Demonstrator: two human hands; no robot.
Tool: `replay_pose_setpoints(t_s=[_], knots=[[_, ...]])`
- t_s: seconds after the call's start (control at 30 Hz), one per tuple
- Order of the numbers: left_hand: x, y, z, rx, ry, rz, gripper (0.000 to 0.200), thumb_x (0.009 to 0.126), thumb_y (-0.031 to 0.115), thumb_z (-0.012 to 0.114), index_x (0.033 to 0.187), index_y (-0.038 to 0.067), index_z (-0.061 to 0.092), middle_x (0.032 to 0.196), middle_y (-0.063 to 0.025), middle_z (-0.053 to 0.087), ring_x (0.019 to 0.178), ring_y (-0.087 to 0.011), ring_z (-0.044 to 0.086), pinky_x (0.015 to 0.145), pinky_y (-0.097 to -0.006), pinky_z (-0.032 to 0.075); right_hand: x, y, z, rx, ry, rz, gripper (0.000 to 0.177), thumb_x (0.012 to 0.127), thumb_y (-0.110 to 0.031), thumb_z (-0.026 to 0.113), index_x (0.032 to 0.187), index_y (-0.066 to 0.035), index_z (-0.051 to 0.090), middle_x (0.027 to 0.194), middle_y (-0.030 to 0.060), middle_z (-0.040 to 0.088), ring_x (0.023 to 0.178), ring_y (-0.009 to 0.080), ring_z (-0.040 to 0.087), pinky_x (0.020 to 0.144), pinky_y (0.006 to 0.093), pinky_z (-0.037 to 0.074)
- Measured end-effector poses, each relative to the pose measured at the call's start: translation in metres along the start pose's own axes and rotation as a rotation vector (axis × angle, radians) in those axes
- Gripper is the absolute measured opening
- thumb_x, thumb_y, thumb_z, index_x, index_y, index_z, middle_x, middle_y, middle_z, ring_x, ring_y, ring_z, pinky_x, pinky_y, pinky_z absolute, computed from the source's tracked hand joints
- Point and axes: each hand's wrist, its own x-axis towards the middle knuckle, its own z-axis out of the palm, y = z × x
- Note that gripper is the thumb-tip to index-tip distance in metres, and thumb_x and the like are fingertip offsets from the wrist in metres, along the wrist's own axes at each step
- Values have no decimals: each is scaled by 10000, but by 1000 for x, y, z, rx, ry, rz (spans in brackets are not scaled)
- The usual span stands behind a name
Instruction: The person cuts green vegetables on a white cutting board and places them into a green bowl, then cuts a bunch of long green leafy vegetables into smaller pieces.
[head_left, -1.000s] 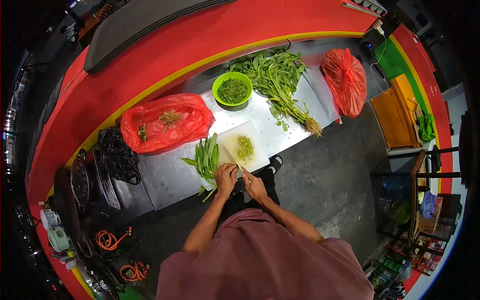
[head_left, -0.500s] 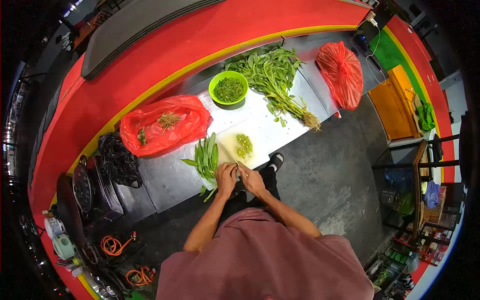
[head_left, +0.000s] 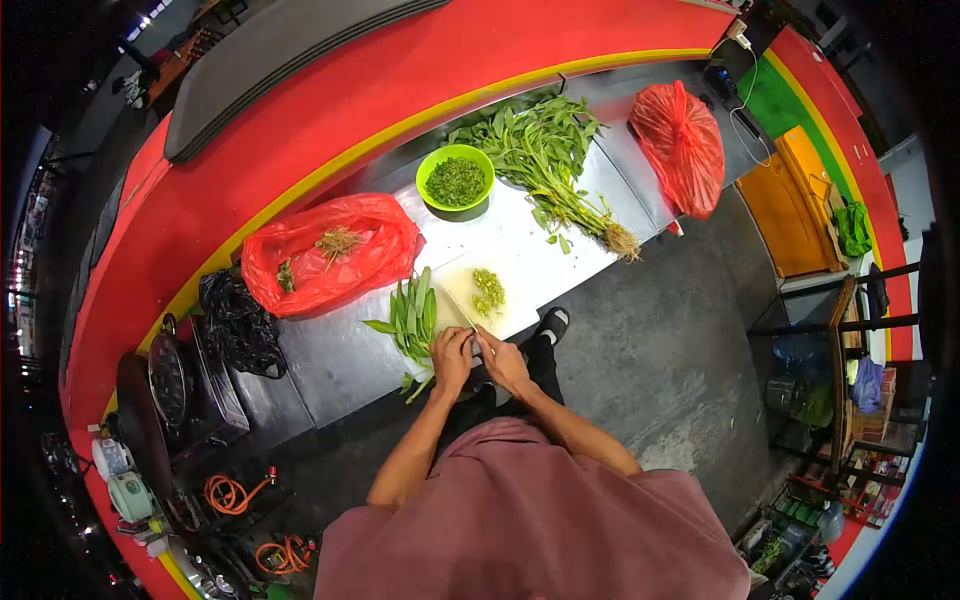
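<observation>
Left hand (head_left: 450,352), fingers curled, pins the likely soft, light greens (head_left: 414,315) by their firmer stalks, while the right hand (head_left: 505,362) is wrapped tight round the knife (head_left: 463,308).

The right hand (head_left: 506,362) hides the handle of the knife (head_left: 463,312); the left hand (head_left: 450,353) covers the near ends of the leafy stems (head_left: 414,318). The knotted red bag (head_left: 680,148) conceals its contents.
</observation>
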Motion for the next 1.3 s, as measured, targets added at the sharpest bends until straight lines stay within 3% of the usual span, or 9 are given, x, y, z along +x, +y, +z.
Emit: replay_pose_setpoints(t_s=[0.13,0.17,0.3,0.53,0.67,0.87,0.97,1.3], knots=[[-3,0,0,5,-27,-36,172,865,56,684,1021,30,752,961,-117,675,942,-348,632,849,-456,462,-7,2,-2,14,-34,52,447,1074,-398,462,1461,-204,570,901,319,680,870,488,687,777,522,529],[-5,1,1,23,-23,-23,186,873,64,682,1046,38,749,984,-101,670,963,-337,620,856,-451,445,-4,14,7,-37,32,-35,440,1076,-394,464,1461,-211,571,883,312,680,855,488,685,760,524,526],[-9,5,0,47,-20,-28,194,887,69,675,1064,62,754,1004,-90,665,969,-318,611,842,-437,427,3,10,4,-86,7,-28,442,1074,-401,470,1450,-197,581,842,311,672,830,501,674,743,539,518],[-6,0,5,49,-4,-63,179,884,61,679,1040,67,765,985,-93,680,975,-318,618,858,-432,427,-2,14,4,-29,-3,-5,450,1079,-425,441,1463,-227,568,916,333,672,895,512,673,789,538,525],[-8,2,4,52,-23,-99,182,884,71,687,1049,66,763,971,-98,675,979,-315,620,849,-427,429,1,7,2,-26,-37,15,437,1076,-395,460,1459,-216,572,868,319,674,851,506,676,764,542,522],[-10,8,-1,91,14,-32,201,876,43,682,1060,64,761,966,-88,659,961,-314,608,819,-427,426,5,0,3,-53,19,-60,425,1076,-378,470,1440,-196,592,881,322,678,856,500,676,758,525,526],[-12,1,3,83,18,-39,200,876,51,686,1060,68,763,973,-80,663,967,-312,609,825,-426,423,-2,5,2,51,-34,6,446,1073,-401,466,1443,-184,588,943,329,681,913,496,679,793,525,532],[-9,3,2,89,-3,-58,174,887,68,692,1047,68,758,990,-91,679,975,-314,618,850,-430,428,7,7,9,-52,9,-47,438,1078,-387,465,1449,-184,580,905,323,679,877,491,687,767,525,535]])
